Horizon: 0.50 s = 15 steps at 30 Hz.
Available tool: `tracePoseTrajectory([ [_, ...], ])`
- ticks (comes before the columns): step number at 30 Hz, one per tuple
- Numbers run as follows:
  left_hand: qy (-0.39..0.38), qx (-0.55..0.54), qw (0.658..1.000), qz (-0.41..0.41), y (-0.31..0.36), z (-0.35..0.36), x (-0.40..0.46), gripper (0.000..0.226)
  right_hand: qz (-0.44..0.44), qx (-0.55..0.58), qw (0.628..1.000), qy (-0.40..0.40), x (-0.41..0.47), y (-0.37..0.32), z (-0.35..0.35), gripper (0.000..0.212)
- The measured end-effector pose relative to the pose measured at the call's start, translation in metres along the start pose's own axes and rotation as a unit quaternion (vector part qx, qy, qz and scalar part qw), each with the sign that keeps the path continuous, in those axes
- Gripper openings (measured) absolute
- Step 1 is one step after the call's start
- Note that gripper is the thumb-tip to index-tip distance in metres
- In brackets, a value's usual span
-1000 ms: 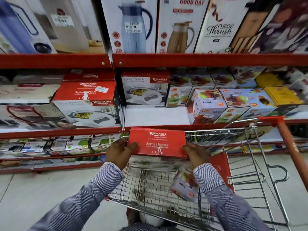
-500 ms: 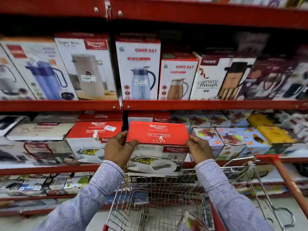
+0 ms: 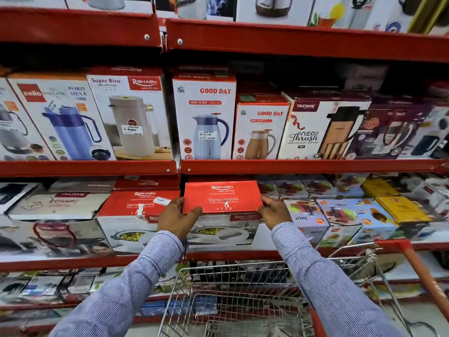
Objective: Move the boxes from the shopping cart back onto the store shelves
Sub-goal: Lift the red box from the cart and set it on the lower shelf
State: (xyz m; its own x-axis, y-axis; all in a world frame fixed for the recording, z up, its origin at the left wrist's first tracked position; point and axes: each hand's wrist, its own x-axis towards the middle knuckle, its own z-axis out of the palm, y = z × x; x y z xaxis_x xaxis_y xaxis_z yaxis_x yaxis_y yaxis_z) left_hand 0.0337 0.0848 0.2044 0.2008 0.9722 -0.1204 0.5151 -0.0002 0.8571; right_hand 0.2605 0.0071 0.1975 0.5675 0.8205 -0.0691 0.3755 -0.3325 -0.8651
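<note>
Both hands grip one Rishabh Sigma Marbella casserole box [image 3: 222,197]: left hand [image 3: 177,218] and right hand [image 3: 274,211] on its side edges, in the middle-shelf slot between matching casserole box [image 3: 136,206] and juicer boxes [image 3: 308,218], above wire shopping cart [image 3: 233,297].

casserole box [image 3: 222,197] between hands, on shelf [image 3: 243,254] | cart [image 3: 233,300] below

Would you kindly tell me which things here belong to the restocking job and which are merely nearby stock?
Part of the job:
- red-topped casserole box, held at both ends
- left hand
- right hand
- shopping cart
- middle shelf

Just nearby:
- Good Day flask boxes
- juicer boxes
- yellow boxes
</note>
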Motion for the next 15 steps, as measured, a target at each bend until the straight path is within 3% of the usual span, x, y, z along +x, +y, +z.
tracePoseTrajectory([
  [7,-0.017,0.051,0.999,-0.009,-0.005,0.006,0.011,0.063,0.017,0.006,1.000,-0.021,0.010,0.012,0.014,0.037],
  [15,-0.028,0.198,0.980,-0.008,-0.016,0.017,0.026,0.067,0.029,-0.020,0.999,-0.039,0.020,0.028,0.027,0.036],
])
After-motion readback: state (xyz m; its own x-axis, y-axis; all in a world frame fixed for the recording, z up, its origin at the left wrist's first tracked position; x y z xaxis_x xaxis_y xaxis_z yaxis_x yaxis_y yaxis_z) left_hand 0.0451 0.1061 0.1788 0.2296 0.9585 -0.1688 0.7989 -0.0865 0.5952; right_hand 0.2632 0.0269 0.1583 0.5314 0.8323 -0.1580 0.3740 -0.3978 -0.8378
